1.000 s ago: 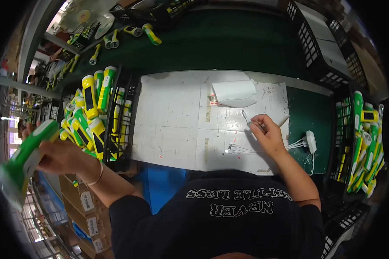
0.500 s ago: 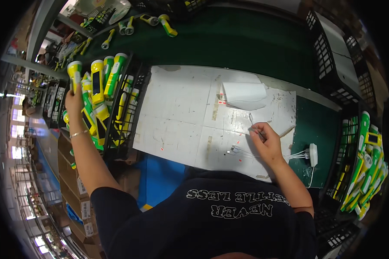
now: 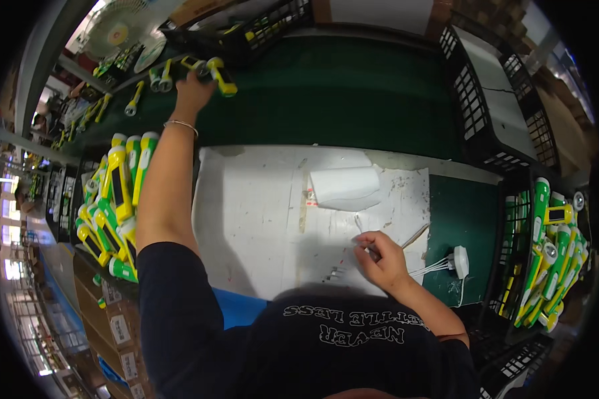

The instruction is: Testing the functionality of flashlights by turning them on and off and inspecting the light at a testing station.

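The left hand (image 3: 194, 96) is the nearer one to the yellow-and-green flashlight (image 3: 225, 78) on the green tabletop (image 3: 339, 100), which lies just to the right of its fingers, long axis running from its head on the far side to its green tail on the near side, slanting slightly rightward. Whether those fingers are spread or closed, or touch it, I cannot tell. The right hand (image 3: 386, 263), well apart, pinches a thin cable (image 3: 359, 223) whose tip points away beyond its fingers.
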`<state>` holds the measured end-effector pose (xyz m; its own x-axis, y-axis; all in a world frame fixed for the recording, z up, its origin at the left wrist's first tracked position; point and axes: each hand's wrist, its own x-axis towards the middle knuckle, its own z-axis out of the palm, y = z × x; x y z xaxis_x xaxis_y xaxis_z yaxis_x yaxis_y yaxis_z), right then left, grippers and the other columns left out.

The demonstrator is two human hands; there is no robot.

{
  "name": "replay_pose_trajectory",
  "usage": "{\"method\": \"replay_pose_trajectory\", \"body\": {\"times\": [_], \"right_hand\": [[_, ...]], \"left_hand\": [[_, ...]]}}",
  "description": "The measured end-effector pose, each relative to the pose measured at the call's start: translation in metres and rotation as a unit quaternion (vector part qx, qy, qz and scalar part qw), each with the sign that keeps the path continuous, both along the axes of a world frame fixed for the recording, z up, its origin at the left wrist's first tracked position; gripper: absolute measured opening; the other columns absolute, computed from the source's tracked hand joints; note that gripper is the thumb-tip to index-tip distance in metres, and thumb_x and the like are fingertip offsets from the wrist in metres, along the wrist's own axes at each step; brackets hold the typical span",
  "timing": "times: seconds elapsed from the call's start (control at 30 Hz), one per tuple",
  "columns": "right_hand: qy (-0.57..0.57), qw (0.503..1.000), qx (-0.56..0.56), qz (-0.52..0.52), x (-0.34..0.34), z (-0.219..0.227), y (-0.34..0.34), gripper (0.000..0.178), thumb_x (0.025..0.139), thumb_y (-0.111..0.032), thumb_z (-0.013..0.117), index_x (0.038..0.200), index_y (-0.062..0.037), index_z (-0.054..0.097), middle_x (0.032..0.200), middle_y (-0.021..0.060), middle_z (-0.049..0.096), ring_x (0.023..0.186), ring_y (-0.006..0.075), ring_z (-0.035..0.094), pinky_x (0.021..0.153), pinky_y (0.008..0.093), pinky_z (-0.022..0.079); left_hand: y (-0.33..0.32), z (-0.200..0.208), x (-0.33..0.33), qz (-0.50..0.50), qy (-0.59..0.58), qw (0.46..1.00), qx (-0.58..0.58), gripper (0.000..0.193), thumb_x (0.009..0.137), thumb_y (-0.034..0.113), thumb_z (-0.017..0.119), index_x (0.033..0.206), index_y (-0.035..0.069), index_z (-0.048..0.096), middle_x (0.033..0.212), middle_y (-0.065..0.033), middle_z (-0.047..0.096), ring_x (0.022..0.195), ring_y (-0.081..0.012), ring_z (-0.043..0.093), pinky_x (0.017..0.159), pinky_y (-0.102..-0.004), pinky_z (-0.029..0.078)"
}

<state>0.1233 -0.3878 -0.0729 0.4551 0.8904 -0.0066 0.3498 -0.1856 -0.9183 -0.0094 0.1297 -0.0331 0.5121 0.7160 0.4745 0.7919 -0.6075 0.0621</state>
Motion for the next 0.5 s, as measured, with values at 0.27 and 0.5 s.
{"method": "replay_pose_trajectory", "body": {"times": [0.27,0.5], "right_hand": [[0.002,0.999,-0.012,-0.05,0.016,-0.01,-0.013,0.021,0.079,-0.014,0.065,0.098,-0.0052,0.059,0.085,0.0096,0.062,0.074,0.0212,0.063,0.063,0.0284,0.05],[0.005,0.999,-0.041,-0.025,0.014,0.001,-0.011,0.02,0.081,-0.014,0.064,0.098,-0.0061,0.058,0.085,0.0085,0.062,0.074,0.0195,0.062,0.06,0.0274,0.049]], "left_hand": [[0.002,-0.082,0.056,0.172,-0.056,0.961,-0.209,0.054,0.074,0.038,0.07,0.122,0.017,0.054,0.13,-0.0203,0.039,0.109,-0.0402,0.048,0.089,-0.0441,0.044],[-0.113,-0.046,0.019,-0.223,-0.616,0.345,-0.673,0.059,0.08,0.004,0.056,0.133,0.018,0.034,0.124,-0.0156,0.046,0.122,-0.0368,0.041,0.098,-0.0575,0.037]]}}
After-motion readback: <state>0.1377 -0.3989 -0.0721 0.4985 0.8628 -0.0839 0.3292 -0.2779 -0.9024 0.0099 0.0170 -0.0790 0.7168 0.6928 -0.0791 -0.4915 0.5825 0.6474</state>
